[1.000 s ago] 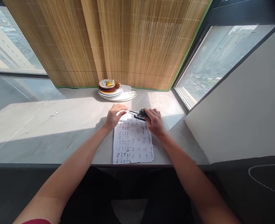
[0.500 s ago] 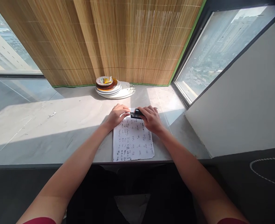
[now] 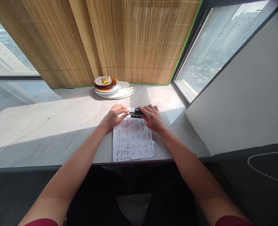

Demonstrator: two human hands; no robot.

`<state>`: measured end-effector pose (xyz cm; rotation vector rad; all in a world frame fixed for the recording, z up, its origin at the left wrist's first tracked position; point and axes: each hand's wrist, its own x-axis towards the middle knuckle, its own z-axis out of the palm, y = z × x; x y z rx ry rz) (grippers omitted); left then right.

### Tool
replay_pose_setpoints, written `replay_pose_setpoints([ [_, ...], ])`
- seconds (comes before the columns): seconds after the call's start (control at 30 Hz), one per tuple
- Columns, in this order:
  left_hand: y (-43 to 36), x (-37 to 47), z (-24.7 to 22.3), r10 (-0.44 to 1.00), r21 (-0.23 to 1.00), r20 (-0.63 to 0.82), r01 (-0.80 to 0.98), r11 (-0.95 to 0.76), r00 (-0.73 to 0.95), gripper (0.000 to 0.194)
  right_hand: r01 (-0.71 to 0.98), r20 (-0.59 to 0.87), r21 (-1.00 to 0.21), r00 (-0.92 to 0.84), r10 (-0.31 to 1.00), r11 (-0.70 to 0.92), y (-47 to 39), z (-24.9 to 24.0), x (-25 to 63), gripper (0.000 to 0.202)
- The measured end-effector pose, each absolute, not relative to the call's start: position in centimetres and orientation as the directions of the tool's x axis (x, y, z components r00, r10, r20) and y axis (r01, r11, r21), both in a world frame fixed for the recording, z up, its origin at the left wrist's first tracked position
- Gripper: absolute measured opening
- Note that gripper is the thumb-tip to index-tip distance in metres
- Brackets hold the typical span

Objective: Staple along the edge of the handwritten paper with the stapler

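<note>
A black stapler (image 3: 138, 111) is held above the far end of a handwritten sheet of paper (image 3: 134, 141). My right hand (image 3: 152, 117) wraps round the stapler's right end from above. At its left end, my left hand (image 3: 115, 116) has thumb and fingers closed on the slim part that sticks out. A gap shows between the stapler's upper and lower parts. The paper lies flat on the grey sill, near its front edge, with one corner poking out at the right. Whether anything small sits between my left fingertips is hidden.
Behind my hands stands a stack of plates (image 3: 107, 88) with a small yellow packet (image 3: 106, 80) on top. A bamboo blind (image 3: 120, 44) hangs at the back. Small white scraps (image 3: 50, 116) lie on the left of the sill (image 3: 77, 116). A white wall (image 3: 242, 91) borders the right.
The whole view has shifted slightly. Both hands keep their hold on the stapler in nearly the same place over the paper.
</note>
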<state>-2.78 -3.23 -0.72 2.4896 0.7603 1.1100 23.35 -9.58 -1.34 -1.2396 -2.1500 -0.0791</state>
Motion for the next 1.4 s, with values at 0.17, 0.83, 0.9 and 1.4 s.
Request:
replay_pose_setpoints([
  [0.17,-3.4,-3.1,-0.5,0.654,0.596,0.628,0.28,-0.753,0.422,0.017,0.798,0.57,-0.291,-0.299,0.765,0.528,-9.2,-1.3,24.4,0.034],
  [0.83,-4.1,-1.1,-1.2,0.661,0.563,0.574,0.352,-0.747,0.483,0.016,0.768,0.546,-0.263,-0.381,0.746,0.584,-10.2,0.0,24.0,0.035],
  [0.9,-3.8,-1.3,-1.4,0.635,0.525,0.529,0.371,-0.766,0.562,0.017,0.816,0.544,-0.299,-0.281,0.791,0.495,-9.9,0.3,25.8,0.035],
  [1.4,-5.5,-0.2,-2.5,0.461,0.267,0.138,0.415,-0.87,0.877,0.051,0.847,0.371,-0.355,-0.26,0.891,0.396,-10.0,-1.6,29.8,0.037],
])
